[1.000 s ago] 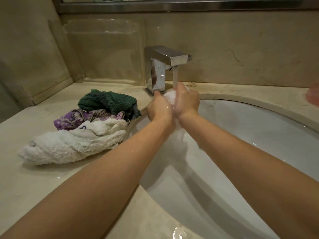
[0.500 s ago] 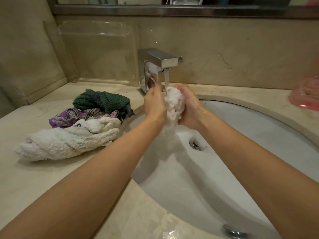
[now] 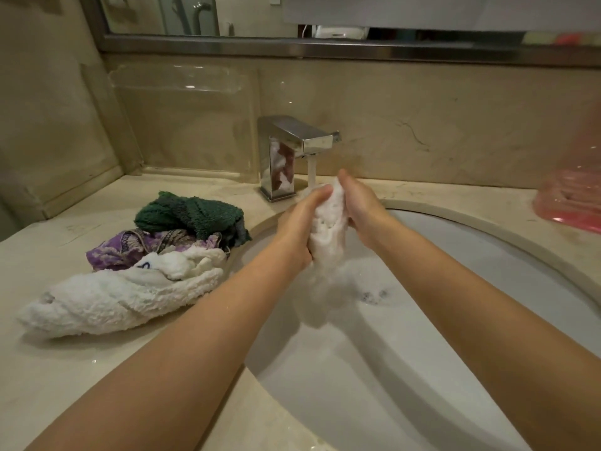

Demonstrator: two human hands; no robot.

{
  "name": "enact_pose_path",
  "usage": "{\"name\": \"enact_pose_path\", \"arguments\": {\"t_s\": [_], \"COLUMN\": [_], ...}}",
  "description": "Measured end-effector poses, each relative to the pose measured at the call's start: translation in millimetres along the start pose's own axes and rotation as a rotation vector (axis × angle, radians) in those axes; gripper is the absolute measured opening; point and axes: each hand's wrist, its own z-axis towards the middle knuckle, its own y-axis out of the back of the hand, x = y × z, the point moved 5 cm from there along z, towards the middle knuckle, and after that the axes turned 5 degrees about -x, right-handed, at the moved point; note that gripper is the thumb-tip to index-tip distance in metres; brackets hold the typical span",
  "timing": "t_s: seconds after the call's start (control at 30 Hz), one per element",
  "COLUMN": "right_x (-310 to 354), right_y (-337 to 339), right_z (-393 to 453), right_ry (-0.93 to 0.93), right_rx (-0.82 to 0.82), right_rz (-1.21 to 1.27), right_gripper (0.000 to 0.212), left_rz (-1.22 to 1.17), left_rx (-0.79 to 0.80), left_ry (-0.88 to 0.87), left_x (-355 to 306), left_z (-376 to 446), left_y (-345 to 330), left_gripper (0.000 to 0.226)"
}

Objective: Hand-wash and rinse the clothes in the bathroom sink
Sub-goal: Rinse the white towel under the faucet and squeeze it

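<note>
A small white cloth (image 3: 327,229) is bunched upright between my two hands, just under the running chrome faucet (image 3: 297,148). My left hand (image 3: 297,226) grips its left side and my right hand (image 3: 361,209) grips its right side; its lower end hangs blurred over the white sink basin (image 3: 487,271). On the counter left of the sink lie a twisted white towel (image 3: 110,297), a purple patterned cloth (image 3: 130,247) and a dark green towel (image 3: 192,213).
The beige marble counter (image 3: 65,369) surrounds the sink. A pink translucent container (image 3: 572,203) stands at the right edge. A clear plastic shelf (image 3: 182,83) sits on the back wall below the mirror frame. The drain (image 3: 372,296) shows under splashing water.
Both hands have stayed under the faucet, working the white cloth; it went from a rounded ball to a longer upright bunch. The view tilted up, showing more mirror.
</note>
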Motion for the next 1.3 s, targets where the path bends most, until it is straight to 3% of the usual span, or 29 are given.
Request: {"name": "enact_pose_path", "arguments": {"t_s": [0.03, 0.07, 0.13, 0.23, 0.47, 0.53, 0.67, 0.77, 0.83, 1.0, 1.13, 1.2, 1.3], "right_x": [7, 15, 32, 48, 49, 48, 35, 21, 22, 41, 58, 60, 59], "right_y": [6, 9, 6, -2, -6, -7, 0, 18, 34, 74, 103, 108, 109], "right_z": [7, 13, 19, 22, 24, 16, -4, -30, -42, -57, -75, -84, -92], "right_ry": [0.071, 0.151, 0.236, 0.223, 0.131, 0.148, 0.195, 0.11, 0.13, 0.251, 0.375, 0.423, 0.421], "right_rx": [-0.081, -0.125, -0.1, -0.084, -0.084, -0.021, 0.082, 0.129, 0.101, -0.172, -0.365, -0.4, -0.415], "right_rz": [-0.112, -0.184, -0.201, -0.148, 0.123, 0.145, -0.209, -0.547, -0.62, -0.5, -0.423, -0.372, -0.287], "right_gripper": [0.038, 0.043, 0.059, 0.063, 0.032, 0.041, 0.054, 0.041, 0.036, 0.033, 0.027, 0.018, 0.016], "left_rz": [-0.005, -0.017, -0.059, -0.109, -0.19, -0.153, -0.078, 0.045, 0.139, 0.453, 0.707, 0.806, 1.006], "left_rx": [-0.007, -0.003, -0.025, -0.079, -0.119, -0.104, 0.009, 0.073, 0.178, 0.495, 0.598, 0.606, 0.533], "left_ry": [-0.017, -0.019, -0.007, 0.006, 0.096, 0.098, 0.06, 0.005, 0.014, -0.095, -0.034, -0.036, -0.103], "left_x": [0, 0, 1, -2, -1, -2, -4, -7, -7, -2, 11, 12, 10], "left_z": [1, 3, 7, 8, 4, -1, -13, -21, -30, -52, -62, -65, -63], "left_y": [-1, -1, 1, 5, 10, 8, -4, -10, -18, -34, -32, -34, -33], "left_gripper": [0.083, 0.089, 0.096, 0.095, 0.058, 0.054, 0.059, 0.059, 0.066, 0.052, 0.055, 0.069, 0.114]}}
